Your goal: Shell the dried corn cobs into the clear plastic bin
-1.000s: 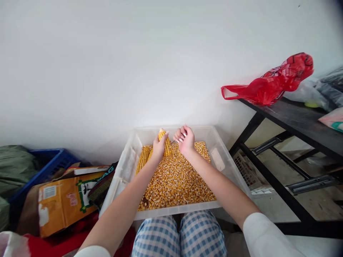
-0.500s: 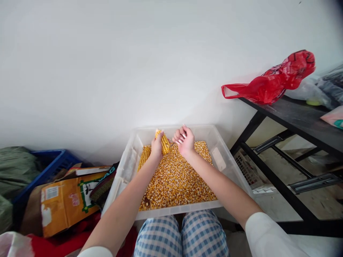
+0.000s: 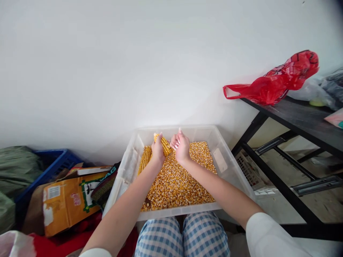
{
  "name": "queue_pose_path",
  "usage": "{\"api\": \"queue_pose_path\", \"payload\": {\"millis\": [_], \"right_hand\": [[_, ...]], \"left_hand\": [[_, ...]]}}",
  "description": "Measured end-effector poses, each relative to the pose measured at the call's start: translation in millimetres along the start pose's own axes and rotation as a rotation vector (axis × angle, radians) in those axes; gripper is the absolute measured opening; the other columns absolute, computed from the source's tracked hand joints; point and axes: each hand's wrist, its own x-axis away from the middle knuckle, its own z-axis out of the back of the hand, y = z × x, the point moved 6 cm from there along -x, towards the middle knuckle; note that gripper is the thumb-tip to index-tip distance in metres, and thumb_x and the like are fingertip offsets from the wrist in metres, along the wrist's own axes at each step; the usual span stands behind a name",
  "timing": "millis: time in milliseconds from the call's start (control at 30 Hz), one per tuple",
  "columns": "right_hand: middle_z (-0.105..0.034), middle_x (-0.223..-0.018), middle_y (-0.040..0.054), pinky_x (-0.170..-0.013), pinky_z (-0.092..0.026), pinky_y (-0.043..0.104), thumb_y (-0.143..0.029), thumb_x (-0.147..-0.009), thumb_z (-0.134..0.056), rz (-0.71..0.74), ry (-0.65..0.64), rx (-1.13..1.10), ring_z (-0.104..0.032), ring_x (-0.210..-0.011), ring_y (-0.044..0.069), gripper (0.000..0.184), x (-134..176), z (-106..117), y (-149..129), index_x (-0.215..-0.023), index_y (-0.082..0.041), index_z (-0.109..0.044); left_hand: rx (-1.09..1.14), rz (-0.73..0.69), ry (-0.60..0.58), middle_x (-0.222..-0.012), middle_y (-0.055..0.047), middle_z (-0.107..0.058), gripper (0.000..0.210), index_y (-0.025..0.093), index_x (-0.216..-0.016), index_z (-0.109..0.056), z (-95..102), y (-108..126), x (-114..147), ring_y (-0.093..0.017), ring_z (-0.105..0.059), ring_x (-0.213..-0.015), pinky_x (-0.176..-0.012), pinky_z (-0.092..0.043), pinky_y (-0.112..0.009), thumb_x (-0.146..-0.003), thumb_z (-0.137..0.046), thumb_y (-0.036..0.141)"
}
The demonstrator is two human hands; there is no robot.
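My left hand (image 3: 158, 149) grips a yellow corn cob (image 3: 165, 145) above a translucent plastic bin (image 3: 128, 175). The cob tilts, its upper end to the left and its lower end towards my right hand (image 3: 180, 145). That hand is curled closed with the thumb up, close beside the cob's lower end. Whatever its fingers hold, if anything, is hidden. Loose corn kernels (image 3: 182, 185) cover much of the bin's floor. Along the bin's left side lies another unstripped cob (image 3: 145, 159), partly hidden by my left hand and forearm.
Close on the right stands a black metal-framed table (image 3: 268, 153) with a red plastic bag (image 3: 284, 80) on its corner. To the left are an orange cardboard box (image 3: 68, 200) and a blue crate (image 3: 50, 167). A white wall (image 3: 160, 64) rises behind the bin.
My right hand has shifted left and slightly down, nearer the cob. The left hand and its cob have dipped a little, and the cob leans more sideways.
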Motion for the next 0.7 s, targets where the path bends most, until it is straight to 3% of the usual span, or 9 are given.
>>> {"api": "queue_pose_path", "payload": {"millis": [133, 267, 400, 600, 700], "right_hand": [[-0.025, -0.046, -0.007, -0.039, -0.02, 0.022, -0.057, -0.083, -0.044, 0.01, 0.021, -0.001, -0.021, -0.04, 0.006, 0.051, -4, 3, 5, -0.053, -0.02, -0.026], [-0.024, -0.045, -0.0081, -0.037, -0.017, 0.022, -0.059, -0.082, -0.046, -0.077, 0.058, -0.007, -0.019, -0.038, 0.006, 0.051, -14, 13, 11, -0.055, -0.021, -0.026], [-0.024, -0.043, -0.0094, -0.036, -0.014, 0.021, -0.058, -0.079, -0.048, -0.166, 0.094, -0.034, -0.017, -0.036, 0.005, 0.05, -21, 24, 22, -0.056, -0.021, -0.026], [-0.023, -0.041, -0.0099, -0.034, -0.011, 0.02, -0.054, -0.082, -0.046, -0.293, 0.17, -0.094, -0.016, -0.034, 0.005, 0.046, -26, 36, 35, -0.057, -0.021, -0.026], [-0.022, -0.04, -0.0094, -0.035, -0.01, 0.021, -0.048, -0.085, -0.045, -0.334, 0.137, -0.105, -0.015, -0.033, 0.006, 0.045, -29, 35, 33, -0.055, -0.021, -0.025]], "left_hand": [[0.005, -0.044, 0.047, -0.056, 0.003, -0.051, 0.036, 0.017, -0.078, -0.051, 1.4, 1, 1, -0.015, -0.057, -0.057, -0.056, -0.044, -0.025, -0.066, -0.065, 0.048], [-0.161, -0.275, -0.011, -0.066, 0.001, -0.055, 0.038, 0.016, -0.083, -0.055, -1.3, 9, 1, -0.014, -0.054, -0.062, -0.06, -0.042, -0.024, -0.065, -0.068, 0.047], [-0.338, -0.465, 0.006, -0.069, 0.001, -0.053, 0.035, 0.016, -0.079, -0.058, 0.0, 18, 5, -0.013, -0.049, -0.063, -0.06, -0.038, -0.023, -0.065, -0.069, 0.046], [-0.412, -0.535, -0.043, -0.065, 0.002, -0.051, 0.03, 0.018, -0.072, -0.057, -6.4, 28, 16, -0.013, -0.047, -0.062, -0.061, -0.036, -0.022, -0.062, -0.074, 0.041], [-0.431, -0.518, -0.083, -0.064, 0.002, -0.051, 0.031, 0.018, -0.072, -0.057, -11.6, 26, 16, -0.012, -0.049, -0.063, -0.061, -0.038, -0.021, -0.062, -0.074, 0.041]]}}
